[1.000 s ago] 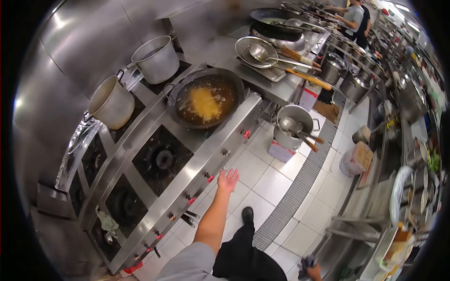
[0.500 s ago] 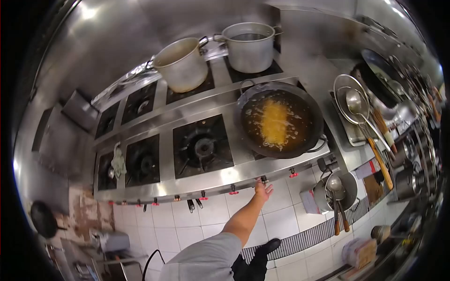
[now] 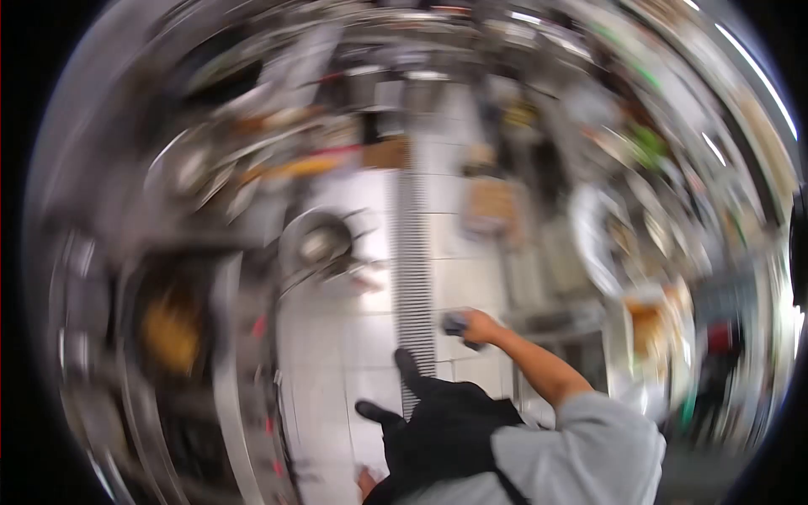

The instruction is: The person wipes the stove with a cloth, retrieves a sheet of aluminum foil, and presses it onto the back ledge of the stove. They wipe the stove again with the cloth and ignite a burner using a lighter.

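My right hand (image 3: 482,326) is closed around a small dark object (image 3: 455,323), held out over the white floor tiles (image 3: 467,370). Motion blur hides what kind of object it is. Only part of my left hand (image 3: 366,481) shows, low at the bottom edge beside my black apron, and its fingers are too smeared to read. To the left, away from both hands, a dark wok (image 3: 135,324) of oil with yellow food (image 3: 172,332) in it sits on the steel stove (image 3: 229,337).
A metal pot (image 3: 290,252) with a ladle in it stands near the stove's corner. A drain grate (image 3: 414,252) runs along the aisle by my feet. Wooden-handled strainers (image 3: 290,168) lie at the upper left. On the right is a counter with a large pale bowl (image 3: 589,231).
My view has swung to the right, so the stove and wok now lie at the left. My left hand has left the stove knobs. My right hand with the dark object has come into view.
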`<state>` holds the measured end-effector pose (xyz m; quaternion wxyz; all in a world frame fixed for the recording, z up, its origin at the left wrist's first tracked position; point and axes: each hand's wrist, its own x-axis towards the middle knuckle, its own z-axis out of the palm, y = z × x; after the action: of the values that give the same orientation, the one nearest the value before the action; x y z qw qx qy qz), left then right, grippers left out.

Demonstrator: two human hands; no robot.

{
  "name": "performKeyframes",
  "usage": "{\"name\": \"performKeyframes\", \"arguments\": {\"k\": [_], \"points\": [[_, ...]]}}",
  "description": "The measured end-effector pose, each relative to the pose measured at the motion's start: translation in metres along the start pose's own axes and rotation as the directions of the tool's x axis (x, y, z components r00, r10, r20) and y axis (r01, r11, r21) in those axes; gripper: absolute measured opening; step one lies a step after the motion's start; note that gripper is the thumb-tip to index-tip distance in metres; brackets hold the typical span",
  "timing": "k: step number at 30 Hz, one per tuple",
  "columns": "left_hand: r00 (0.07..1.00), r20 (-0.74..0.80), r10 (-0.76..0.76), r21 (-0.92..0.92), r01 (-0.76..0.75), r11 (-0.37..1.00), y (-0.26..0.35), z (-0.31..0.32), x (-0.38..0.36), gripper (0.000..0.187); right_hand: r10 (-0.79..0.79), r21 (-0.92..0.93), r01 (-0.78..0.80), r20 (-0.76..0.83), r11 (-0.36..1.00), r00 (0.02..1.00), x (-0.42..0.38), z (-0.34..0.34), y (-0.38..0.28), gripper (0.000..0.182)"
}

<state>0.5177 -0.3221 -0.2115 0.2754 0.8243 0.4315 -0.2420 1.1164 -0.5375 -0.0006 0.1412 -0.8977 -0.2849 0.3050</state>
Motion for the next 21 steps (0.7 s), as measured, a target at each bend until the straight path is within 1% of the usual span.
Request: {"name": "performKeyframes", "arguments": {"k": [1,2,3,4,5,6,8,10,11,12,13,14,15,16,17,18,19,20,21], "points": [[0.968,0.153,-0.198,-0.348,0.240,0.906,0.010,-0.010,0.009,0.037,0.051,0.092,-0.039,-0.130,0.995,0.990,-0.012,-0.005,0.005,0.044],[0.847,0.329,-0.417,-0.682,0.518,0.516,0.034,-0.024,0.020,0.036,0.043,0.187,0.002,-0.233,0.982,0.972,-0.014,-0.009,0.021,0.049],[0.816,0.375,-0.439,-0.714,0.557,0.425,0.052,-0.036,0.030,0.035,0.111,0.207,-0.053,-0.283,0.977,0.953,-0.040,-0.039,0.021,0.049],[0.821,0.373,-0.433,-0.716,0.551,0.429,0.065,-0.047,0.039,0.034,0.163,0.271,-0.068,-0.344,0.960,0.925,-0.065,-0.079,-0.005,0.048],[0.830,0.367,-0.421,-0.712,0.542,0.446,0.079,-0.056,0.050,0.033,0.199,0.330,-0.061,-0.402,0.942,0.894,-0.077,-0.107,-0.010,0.047],[0.843,0.348,-0.411,-0.710,0.523,0.471,0.090,-0.069,0.057,0.032,0.210,0.339,-0.043,-0.475,0.940,0.854,-0.088,-0.116,0.011,0.048],[0.866,0.315,-0.389,-0.708,0.487,0.511,0.108,-0.093,0.073,0.030,0.386,0.596,-0.026,-0.485,0.803,0.785,-0.114,-0.149,0.033,0.049],[0.885,0.273,-0.377,-0.717,0.448,0.533,0.124,-0.117,0.093,0.029,0.578,0.758,0.031,-0.523,0.652,0.626,-0.139,-0.168,0.044,0.050],[0.899,0.251,-0.359,-0.724,0.420,0.547,0.132,-0.128,0.105,0.029,0.682,0.793,-0.018,-0.511,0.608,0.524,-0.145,-0.170,0.050,0.049],[0.918,0.216,-0.334,-0.739,0.377,0.559,0.134,-0.137,0.117,0.028,0.735,0.849,-0.096,-0.388,0.520,0.556,-0.152,-0.169,0.061,0.047],[0.947,0.160,-0.279,-0.742,0.302,0.599,0.124,-0.140,0.148,0.028,0.722,0.790,-0.176,-0.414,0.588,0.554,-0.157,-0.169,0.059,0.045],[0.964,0.083,-0.254,-0.732,0.232,0.640,0.109,-0.146,0.179,0.028,0.591,0.721,0.008,-0.574,0.693,0.567,-0.152,-0.158,0.051,0.035],[0.950,-0.300,0.091,-0.494,-0.236,0.837,0.142,-0.144,0.179,0.028,0.589,0.804,0.109,-0.513,0.585,0.625,-0.140,-0.150,0.032,0.033],[0.891,-0.437,0.120,-0.514,-0.357,0.780,0.231,-0.205,0.140,0.030,0.559,0.824,0.037,-0.416,0.565,0.717,-0.129,-0.143,0.017,0.035],[0.945,-0.276,0.176,-0.705,-0.323,0.631,0.255,-0.216,0.147,0.039,0.550,0.886,0.046,-0.326,0.460,0.769,-0.107,-0.113,0.018,0.038],[0.957,-0.238,0.169,-0.771,-0.292,0.567,0.310,-0.255,0.110,0.041,0.411,0.806,0.192,-0.471,0.560,0.781,-0.074,-0.065,0.040,0.041],[0.955,-0.125,0.270,-0.762,-0.267,0.590,0.345,-0.289,0.079,0.053,0.502,0.805,-0.021,-0.349,0.593,0.791,-0.062,-0.054,0.008,0.044],[0.931,0.019,0.364,-0.825,-0.191,0.532,0.358,-0.280,0.084,0.073,0.440,0.663,-0.133,-0.320,0.737,0.839,-0.031,-0.016,0.019,0.053],[0.905,0.177,0.386,-0.846,-0.061,0.530,0.382,-0.299,0.051,0.079,0.288,0.743,0.000,-0.260,0.670,0.922,-0.009,0.015,0.009,0.057]]}}
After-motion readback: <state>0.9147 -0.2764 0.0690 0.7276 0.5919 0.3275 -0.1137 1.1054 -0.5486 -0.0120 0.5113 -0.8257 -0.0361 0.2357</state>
